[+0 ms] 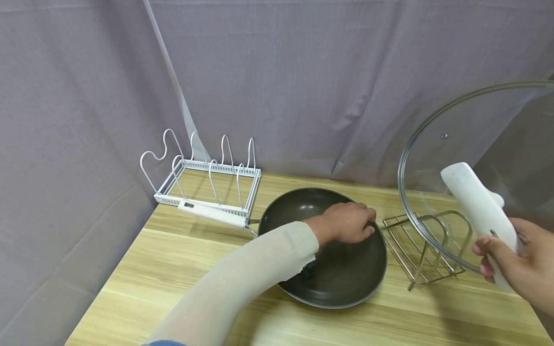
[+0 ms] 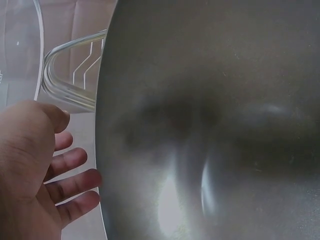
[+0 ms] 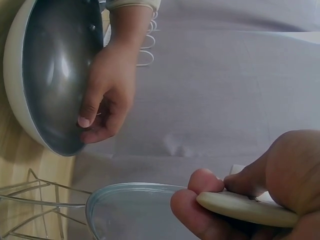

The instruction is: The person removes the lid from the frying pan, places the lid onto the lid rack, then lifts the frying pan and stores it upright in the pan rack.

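Observation:
A dark-coated frying pan (image 1: 346, 278) sits on the wooden table, its white handle (image 1: 212, 213) pointing left toward the white rack. My left hand (image 1: 346, 222) reaches across the pan to its far right rim. In the left wrist view the loosely bent fingers (image 2: 75, 182) lie beside the rim, a fingertip at its edge, not wrapped around it. My right hand (image 1: 515, 259) grips the white handle (image 1: 480, 206) of a large glass lid (image 1: 433, 158). The lid is tilted up in the air, partly outside the head view, over the right side of the table.
A white wire pot rack (image 1: 251, 192) with upright loops stands at the back left. Right of the pan, a small metal wire rack (image 1: 402, 254) stands partly behind the lid. A grey curtain (image 1: 281, 86) hangs behind the table (image 1: 147, 288).

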`<state>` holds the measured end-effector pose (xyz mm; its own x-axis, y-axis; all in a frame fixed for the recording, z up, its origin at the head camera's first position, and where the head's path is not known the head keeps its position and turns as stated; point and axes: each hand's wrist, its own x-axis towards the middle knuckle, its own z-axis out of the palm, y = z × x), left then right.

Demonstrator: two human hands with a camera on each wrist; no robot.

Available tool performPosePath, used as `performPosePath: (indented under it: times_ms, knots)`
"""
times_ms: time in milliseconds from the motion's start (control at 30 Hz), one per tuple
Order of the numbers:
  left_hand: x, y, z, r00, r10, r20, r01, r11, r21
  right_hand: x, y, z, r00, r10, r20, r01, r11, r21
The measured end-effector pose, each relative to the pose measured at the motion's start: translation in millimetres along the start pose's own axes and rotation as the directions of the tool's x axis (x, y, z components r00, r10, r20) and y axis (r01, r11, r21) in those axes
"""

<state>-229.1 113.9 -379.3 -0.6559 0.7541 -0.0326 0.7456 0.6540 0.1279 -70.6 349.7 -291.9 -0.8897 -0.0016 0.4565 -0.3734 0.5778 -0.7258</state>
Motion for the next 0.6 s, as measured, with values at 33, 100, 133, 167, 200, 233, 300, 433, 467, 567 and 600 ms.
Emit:
performPosePath:
  times_ms: [33,100,133,167,200,233,300,433,467,567,600]
  knots:
    - [0.2,-0.1,0.2,1.000,0.000,0.000,0.000,1.000,0.000,0.6,-0.4,0.0,1.000,-0.005,-0.001,0.005,1.000,-0.001]
    - [0.8,-0.3,0.7,1.000,0.001,0.000,-0.001,1.000,0.000,1.2,-0.7,-0.1,1.000,-0.008,-0.006,0.008,1.000,0.006]
    - [1.3,0.0,1.0,1.000,0.002,-0.001,-0.002,1.000,-0.001,1.0,-0.8,-0.4,1.000,-0.006,-0.008,0.006,1.000,0.015]
    - [1.8,0.2,1.3,1.000,0.003,-0.003,-0.003,1.000,-0.001,0.9,-0.9,-0.8,1.000,-0.004,-0.011,0.004,1.000,0.019]
    - [2.2,0.4,1.6,1.000,0.001,-0.002,-0.001,1.000,-0.002,1.0,-1.0,-1.1,1.000,-0.002,-0.013,0.002,1.000,0.019]
    - [2.4,0.7,1.8,1.000,0.002,-0.005,-0.002,1.000,-0.002,1.1,-0.9,-1.4,1.000,0.004,-0.013,-0.003,1.000,0.025]
    - [3.2,1.1,2.1,1.000,0.001,-0.009,-0.001,1.000,-0.001,1.3,-0.7,-2.1,1.000,0.014,-0.010,-0.014,0.999,0.036]
    - [4.4,2.0,3.1,1.000,-0.001,-0.007,0.001,1.000,0.001,1.3,0.6,-3.7,1.000,0.008,-0.011,-0.007,0.999,0.050]
    - [4.9,2.2,3.3,1.000,-0.002,-0.005,0.002,1.000,0.001,1.3,1.0,-4.0,1.000,0.006,-0.016,-0.005,0.998,0.055]
    - [5.8,3.2,3.4,1.000,-0.011,0.008,0.011,1.000,-0.006,1.1,2.1,-5.1,0.999,0.012,-0.031,-0.010,0.997,0.077]
    - [6.1,3.5,3.3,1.000,-0.012,0.010,0.012,1.000,-0.007,1.0,2.3,-5.7,0.999,0.017,-0.034,-0.015,0.997,0.078]
